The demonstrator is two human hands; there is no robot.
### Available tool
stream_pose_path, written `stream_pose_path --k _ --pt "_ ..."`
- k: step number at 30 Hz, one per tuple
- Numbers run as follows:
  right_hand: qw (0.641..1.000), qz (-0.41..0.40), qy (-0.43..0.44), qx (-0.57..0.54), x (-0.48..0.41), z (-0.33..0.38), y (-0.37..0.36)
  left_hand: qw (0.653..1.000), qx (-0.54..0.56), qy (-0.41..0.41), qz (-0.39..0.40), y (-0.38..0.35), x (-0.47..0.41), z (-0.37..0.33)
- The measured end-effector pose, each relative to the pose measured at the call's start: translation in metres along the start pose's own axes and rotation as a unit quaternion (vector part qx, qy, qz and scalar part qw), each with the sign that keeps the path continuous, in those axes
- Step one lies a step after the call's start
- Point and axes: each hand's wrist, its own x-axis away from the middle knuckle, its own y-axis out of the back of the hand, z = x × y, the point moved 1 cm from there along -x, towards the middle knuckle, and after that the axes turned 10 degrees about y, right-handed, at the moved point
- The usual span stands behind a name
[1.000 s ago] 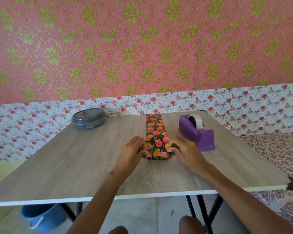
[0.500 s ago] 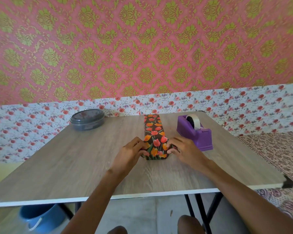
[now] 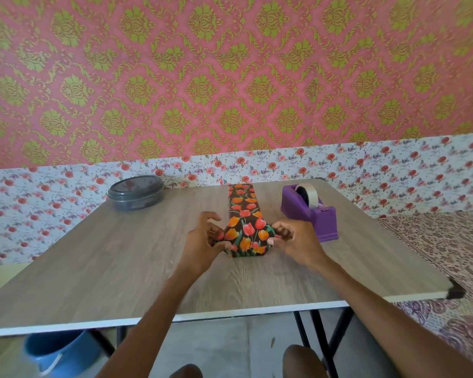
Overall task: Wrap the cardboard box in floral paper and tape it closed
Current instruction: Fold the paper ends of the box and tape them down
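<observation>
The cardboard box (image 3: 243, 207), covered in floral paper (image 3: 247, 237), lies on the table (image 3: 120, 255) with its long axis pointing away from the person, its near end between the hands. The left hand (image 3: 205, 242) pinches the paper at the left of this end, the right hand (image 3: 298, 241) at the right (so they are apart). The tape dispenser (image 3: 309, 212) stands nearer the right hand, which I judge better placed to fetch tape.

Tape dispenser (image 3: 310, 212) crowds right hand (image 3: 298, 241) (nearly touching); table (image 3: 120, 255) left side open.
</observation>
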Motion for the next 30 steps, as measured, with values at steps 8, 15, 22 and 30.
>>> stream_pose_path --k 8,15,22,30 --pt "0.999 0.016 -0.006 0.034 0.001 0.006 -0.004 0.996 -0.085 -0.016 0.009 0.000 0.006 0.014" --pt "1.000 0.028 -0.013 0.005 -0.001 0.006 0.000 0.995 -0.096 0.011 0.037 0.003 0.009 0.009" --pt "1.000 0.004 -0.014 -0.015 -0.001 0.011 -0.006 0.994 -0.063 0.075 0.038 -0.010 0.009 -0.002" --pt "0.997 -0.046 -0.050 0.047 -0.004 0.010 -0.013 0.989 -0.120 0.081 -0.018 -0.019 0.002 -0.005"
